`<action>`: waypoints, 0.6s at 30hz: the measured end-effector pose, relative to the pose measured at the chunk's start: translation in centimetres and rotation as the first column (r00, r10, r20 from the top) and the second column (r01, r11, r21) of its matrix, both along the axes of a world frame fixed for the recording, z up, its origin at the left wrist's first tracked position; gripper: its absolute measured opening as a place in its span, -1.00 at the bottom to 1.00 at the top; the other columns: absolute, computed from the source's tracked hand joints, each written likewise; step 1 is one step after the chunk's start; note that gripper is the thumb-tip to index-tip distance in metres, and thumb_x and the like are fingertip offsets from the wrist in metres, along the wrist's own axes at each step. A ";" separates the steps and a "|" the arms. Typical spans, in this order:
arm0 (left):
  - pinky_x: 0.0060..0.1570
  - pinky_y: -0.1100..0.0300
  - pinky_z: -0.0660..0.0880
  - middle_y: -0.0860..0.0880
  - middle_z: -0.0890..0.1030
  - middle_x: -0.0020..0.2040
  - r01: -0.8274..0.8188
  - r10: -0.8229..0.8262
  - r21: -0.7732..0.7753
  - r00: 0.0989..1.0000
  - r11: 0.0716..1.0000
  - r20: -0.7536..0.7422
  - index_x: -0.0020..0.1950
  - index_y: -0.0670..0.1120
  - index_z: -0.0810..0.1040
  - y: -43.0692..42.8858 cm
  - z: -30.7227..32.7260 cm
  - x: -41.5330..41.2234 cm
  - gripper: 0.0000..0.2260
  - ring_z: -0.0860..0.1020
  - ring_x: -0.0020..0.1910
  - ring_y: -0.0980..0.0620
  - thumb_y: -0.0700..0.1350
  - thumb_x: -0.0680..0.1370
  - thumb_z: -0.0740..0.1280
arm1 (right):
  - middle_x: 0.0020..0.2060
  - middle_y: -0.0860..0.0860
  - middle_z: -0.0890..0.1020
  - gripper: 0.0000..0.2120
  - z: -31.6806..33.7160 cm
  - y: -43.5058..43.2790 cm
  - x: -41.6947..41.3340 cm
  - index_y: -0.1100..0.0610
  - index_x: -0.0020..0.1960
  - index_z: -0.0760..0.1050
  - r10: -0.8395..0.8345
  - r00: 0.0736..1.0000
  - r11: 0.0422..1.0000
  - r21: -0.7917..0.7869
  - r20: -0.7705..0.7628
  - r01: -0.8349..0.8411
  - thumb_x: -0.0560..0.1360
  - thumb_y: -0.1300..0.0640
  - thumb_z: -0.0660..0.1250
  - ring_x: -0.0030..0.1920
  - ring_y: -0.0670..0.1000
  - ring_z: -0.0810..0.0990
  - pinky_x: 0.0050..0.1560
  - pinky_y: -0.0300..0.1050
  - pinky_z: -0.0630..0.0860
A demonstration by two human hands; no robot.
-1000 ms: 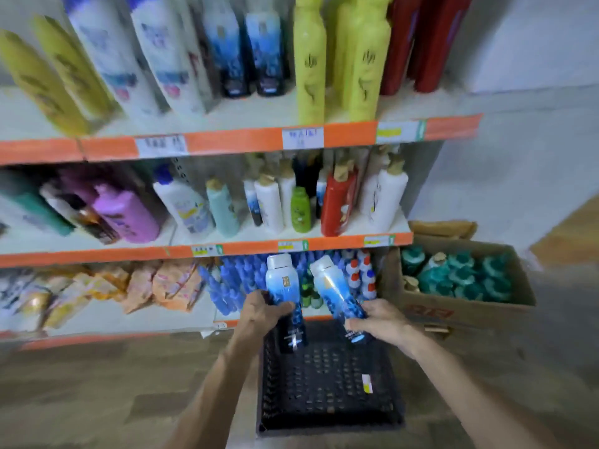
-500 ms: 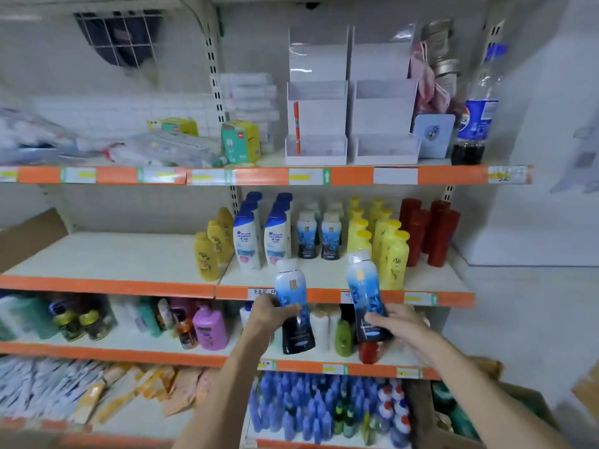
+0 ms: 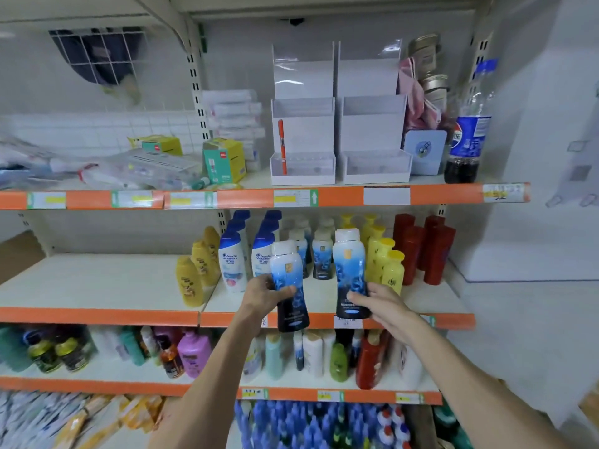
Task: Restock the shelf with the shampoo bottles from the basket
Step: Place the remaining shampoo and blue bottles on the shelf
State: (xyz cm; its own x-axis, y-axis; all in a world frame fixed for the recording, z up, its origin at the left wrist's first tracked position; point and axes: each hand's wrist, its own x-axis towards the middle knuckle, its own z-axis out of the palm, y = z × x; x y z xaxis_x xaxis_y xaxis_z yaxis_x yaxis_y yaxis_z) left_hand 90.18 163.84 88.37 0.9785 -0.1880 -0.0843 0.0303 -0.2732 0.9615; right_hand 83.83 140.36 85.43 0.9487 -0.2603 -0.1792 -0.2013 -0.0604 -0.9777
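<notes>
Each of my hands holds a shampoo bottle with a white cap, a blue middle and a black base. My left hand (image 3: 264, 294) grips the left bottle (image 3: 288, 280), tilted slightly left, its base in front of the orange shelf edge (image 3: 246, 319). My right hand (image 3: 382, 303) grips the right bottle (image 3: 350, 270) upright over the front of the shelf (image 3: 321, 293). Two rows of matching bottles (image 3: 322, 259) stand behind them on that shelf. The basket is out of view.
White and blue bottles (image 3: 231, 264) stand to the left of the gap, yellow bottles (image 3: 385, 264) and red bottles (image 3: 424, 247) to the right. More yellow bottles (image 3: 191, 280) stand further left. White display boxes (image 3: 303, 140) and a cola bottle (image 3: 466, 134) sit on the shelf above.
Both hands lifted the two bottles out of the black basket on the floor up to the middle shelf. My view rose from the floor to the upper shelves.
</notes>
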 end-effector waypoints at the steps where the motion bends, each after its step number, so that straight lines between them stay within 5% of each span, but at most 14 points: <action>1: -0.19 0.24 0.51 -0.10 0.64 -0.02 0.002 -0.002 -0.002 1.000 1.000 0.010 0.05 -0.17 0.56 -0.4 -0.1 0.6 -0.79 0.60 -0.07 -0.01 -0.20 0.46 0.47 | 0.03 0.03 0.70 -0.82 -0.2 -0.2 0.8 0.11 0.09 0.60 0.008 1.000 1.000 0.009 0.005 -0.009 0.49 0.20 0.45 0.03 -0.03 0.66 -0.12 -0.23 0.51; 5: -0.29 0.36 0.45 -0.06 0.63 -0.01 -0.034 0.035 -0.042 0.999 0.999 0.024 0.14 -0.21 0.53 -1.1 -1.1 2.7 -0.72 0.59 -0.09 0.06 -0.21 0.46 0.46 | 0.13 0.04 0.66 -0.67 -1.5 0.4 3.6 0.16 0.24 0.53 0.052 0.999 0.998 -0.021 0.014 -0.052 0.49 0.17 0.45 0.14 0.00 0.62 0.24 -0.04 0.50; 11: -0.40 0.35 0.49 -0.14 0.66 0.05 -0.059 0.059 -0.015 0.997 0.998 0.041 0.19 -0.23 0.53 -1.1 -4.3 7.4 -0.67 0.62 -0.07 -0.03 -0.23 0.45 0.47 | -0.06 -0.22 0.55 -0.75 -4.2 2.4 7.6 0.05 0.19 0.50 0.043 0.997 0.993 -0.109 0.069 -0.035 0.53 0.17 0.40 -0.08 -0.39 0.44 -0.20 -0.52 0.41; 13: -0.43 0.32 0.52 -0.14 0.66 0.03 -0.048 0.047 0.013 0.998 0.999 0.048 0.17 -0.24 0.52 -1.3 -5.6 9.2 -0.68 0.62 -0.07 -0.05 -0.26 0.45 0.46 | -0.02 -0.16 0.60 -0.75 -5.1 3.0 8.9 0.08 0.18 0.52 -0.003 0.998 0.985 -0.173 0.070 0.015 0.51 0.18 0.42 -0.01 -0.31 0.52 -0.15 -0.53 0.45; 16: -0.24 0.23 0.63 -0.15 0.65 0.04 -0.005 0.004 0.025 0.999 1.000 0.054 0.17 -0.22 0.52 -1.7 -7.3 11.4 -0.69 0.63 -0.03 -0.06 -0.27 0.45 0.45 | 0.10 -0.05 0.66 -0.66 -6.0 3.5 10.8 0.10 0.23 0.54 -0.070 0.995 0.972 -0.222 0.066 0.083 0.47 0.15 0.46 0.12 -0.04 0.62 0.18 -0.03 0.56; 18: -0.10 0.14 0.63 -0.13 0.65 0.05 0.002 -0.006 0.048 0.996 0.999 0.083 0.18 -0.21 0.54 -2.0 -8.1 12.6 -0.67 0.64 -0.02 -0.05 -0.26 0.44 0.47 | 0.12 -0.03 0.66 -0.64 -6.9 3.4 12.1 0.09 0.23 0.54 -0.076 0.996 0.958 -0.274 0.052 0.088 0.46 0.13 0.47 0.14 -0.01 0.62 0.23 0.08 0.53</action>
